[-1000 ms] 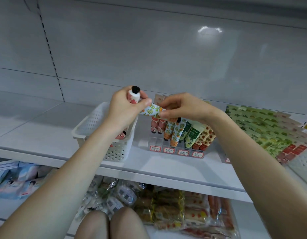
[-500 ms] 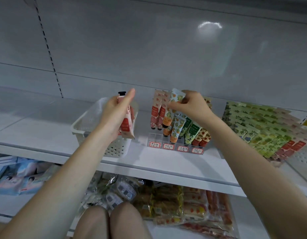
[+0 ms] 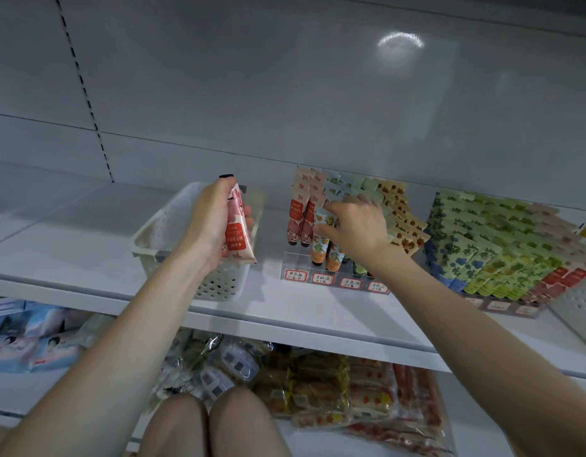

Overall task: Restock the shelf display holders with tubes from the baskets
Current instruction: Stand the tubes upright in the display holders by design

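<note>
My left hand (image 3: 210, 222) grips a pink-and-red tube (image 3: 238, 232) with a black cap, held cap-up over the white perforated basket (image 3: 160, 235) on the shelf. My right hand (image 3: 357, 225) pinches an orange-patterned tube (image 3: 322, 239) that stands cap-down in the second row of the clear display holder (image 3: 334, 275). Red tubes (image 3: 298, 219) fill the holder's left row. Green and leaf-patterned tubes sit in the rows behind my right hand, partly hidden by it.
A second, larger holder (image 3: 502, 305) packed with green, blue and red tubes stands at the right. Another white basket's corner (image 3: 581, 305) shows at the far right. The lower shelf holds packaged snacks (image 3: 334, 390) and blue packs (image 3: 28, 344). My knees (image 3: 206, 427) are below.
My right hand has lowered the orange-patterned tube from above the holder down into its row. My left hand kept the pink tube and stayed over the basket.
</note>
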### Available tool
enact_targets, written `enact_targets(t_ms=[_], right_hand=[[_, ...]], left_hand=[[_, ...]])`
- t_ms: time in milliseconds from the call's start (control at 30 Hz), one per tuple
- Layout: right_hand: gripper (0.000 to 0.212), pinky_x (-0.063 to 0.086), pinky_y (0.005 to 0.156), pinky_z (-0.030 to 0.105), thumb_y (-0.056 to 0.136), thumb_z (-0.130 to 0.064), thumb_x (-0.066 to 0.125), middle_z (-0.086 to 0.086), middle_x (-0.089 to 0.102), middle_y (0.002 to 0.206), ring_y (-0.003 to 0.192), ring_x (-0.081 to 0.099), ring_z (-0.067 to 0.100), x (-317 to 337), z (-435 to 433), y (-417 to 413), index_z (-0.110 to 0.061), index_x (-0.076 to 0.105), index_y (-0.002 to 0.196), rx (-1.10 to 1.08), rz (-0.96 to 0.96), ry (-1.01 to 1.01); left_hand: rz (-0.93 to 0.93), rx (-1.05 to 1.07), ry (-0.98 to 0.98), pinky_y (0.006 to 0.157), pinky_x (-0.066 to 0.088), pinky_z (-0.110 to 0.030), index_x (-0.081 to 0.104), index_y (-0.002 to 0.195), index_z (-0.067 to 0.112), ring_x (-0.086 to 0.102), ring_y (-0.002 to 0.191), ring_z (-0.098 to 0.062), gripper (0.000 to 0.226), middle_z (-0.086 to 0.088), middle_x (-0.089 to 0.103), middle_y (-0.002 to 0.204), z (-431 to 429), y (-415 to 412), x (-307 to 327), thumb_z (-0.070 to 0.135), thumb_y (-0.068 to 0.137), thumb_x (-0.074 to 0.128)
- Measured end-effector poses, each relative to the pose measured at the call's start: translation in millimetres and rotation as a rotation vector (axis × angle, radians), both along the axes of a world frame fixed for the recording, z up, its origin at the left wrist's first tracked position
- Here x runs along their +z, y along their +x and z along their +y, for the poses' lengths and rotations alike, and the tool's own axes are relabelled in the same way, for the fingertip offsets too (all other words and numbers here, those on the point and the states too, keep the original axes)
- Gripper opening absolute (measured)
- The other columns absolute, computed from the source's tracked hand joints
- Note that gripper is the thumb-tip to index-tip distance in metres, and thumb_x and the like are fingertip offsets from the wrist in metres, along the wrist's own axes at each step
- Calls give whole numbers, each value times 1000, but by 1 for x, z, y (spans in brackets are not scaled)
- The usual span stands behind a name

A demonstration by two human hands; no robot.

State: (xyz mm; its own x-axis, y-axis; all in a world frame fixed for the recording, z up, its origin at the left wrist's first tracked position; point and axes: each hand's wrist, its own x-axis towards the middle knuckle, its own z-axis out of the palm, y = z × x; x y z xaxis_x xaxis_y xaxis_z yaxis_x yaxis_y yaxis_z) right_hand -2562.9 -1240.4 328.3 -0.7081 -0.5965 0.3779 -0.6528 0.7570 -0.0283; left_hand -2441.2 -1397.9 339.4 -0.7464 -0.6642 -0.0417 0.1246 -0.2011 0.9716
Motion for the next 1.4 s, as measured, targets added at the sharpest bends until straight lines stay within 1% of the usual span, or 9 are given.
enact_targets(t_ms=[200, 267, 367, 433, 633, 833, 1000, 1200, 1400], right_hand=[[34, 36, 87, 35, 95, -30, 44, 13, 63, 103, 105, 50, 30, -6, 1, 1, -6, 66, 103, -18, 110, -17], [32, 36, 87, 35, 94, -28, 45, 12, 64, 105, 106, 50, 30, -6, 1, 1, -8, 65, 107, -24, 116, -37], [30, 35, 90, 35, 92, -25, 49, 8, 65, 112, 110, 50, 29, -6, 0, -1, -14, 61, 118, -11, 118, -94], [28, 35, 89, 35, 91, -24, 50, 6, 66, 110, 108, 51, 27, -7, -1, -3, -15, 62, 115, -10, 131, -115], [22, 34, 83, 34, 89, -24, 57, 8, 69, 97, 100, 53, 28, -14, 1, -5, -9, 69, 101, 5, 138, -206], [27, 30, 86, 32, 90, -32, 57, 6, 68, 100, 104, 53, 25, -16, 6, -6, -11, 67, 104, 10, 110, -237], [22, 31, 81, 32, 90, -26, 58, 6, 70, 85, 93, 56, 26, -20, 7, -9, -9, 71, 87, 21, 113, -255], [24, 31, 82, 32, 92, -25, 54, 5, 71, 89, 96, 54, 25, -18, -1, -16, -10, 72, 91, 27, 118, -190], [21, 31, 80, 32, 91, -18, 56, 8, 71, 87, 95, 54, 28, -20, -3, -18, -6, 72, 89, 27, 111, -240]], left_hand=[[18, 12, 11, 64, 46, -31, 49, 82, 18, 51, 57, -15, 20, -2, 54, 67, 0, -4, -1, 32, 94, 44], [24, 4, 21, 62, 45, -29, 49, 81, 18, 50, 56, -15, 20, -2, 54, 66, 0, -6, -1, 31, 94, 44], [28, -1, 33, 54, 45, -23, 50, 81, 18, 51, 50, -13, 19, 1, 56, 58, -1, -9, -2, 31, 93, 45], [32, 0, 42, 50, 45, -21, 50, 81, 18, 52, 47, -11, 19, 2, 56, 54, -1, -11, -3, 32, 93, 45], [22, -7, 36, 56, 46, -24, 50, 82, 20, 53, 55, -13, 18, 0, 57, 62, -1, -10, -5, 34, 94, 46], [30, -15, 24, 55, 46, -25, 51, 84, 20, 54, 52, -12, 18, 7, 59, 47, -1, -12, -6, 34, 93, 46], [11, -12, -2, 58, 45, -27, 50, 84, 20, 54, 55, -14, 18, 0, 57, 62, 0, -13, -6, 34, 93, 45], [9, -16, -20, 58, 45, -27, 50, 83, 20, 53, 57, -15, 18, -1, 57, 64, 0, -16, -7, 34, 94, 45], [8, 5, 10, 57, 45, -26, 51, 82, 20, 52, 54, -13, 17, -1, 56, 62, 3, -18, -6, 32, 93, 46]])
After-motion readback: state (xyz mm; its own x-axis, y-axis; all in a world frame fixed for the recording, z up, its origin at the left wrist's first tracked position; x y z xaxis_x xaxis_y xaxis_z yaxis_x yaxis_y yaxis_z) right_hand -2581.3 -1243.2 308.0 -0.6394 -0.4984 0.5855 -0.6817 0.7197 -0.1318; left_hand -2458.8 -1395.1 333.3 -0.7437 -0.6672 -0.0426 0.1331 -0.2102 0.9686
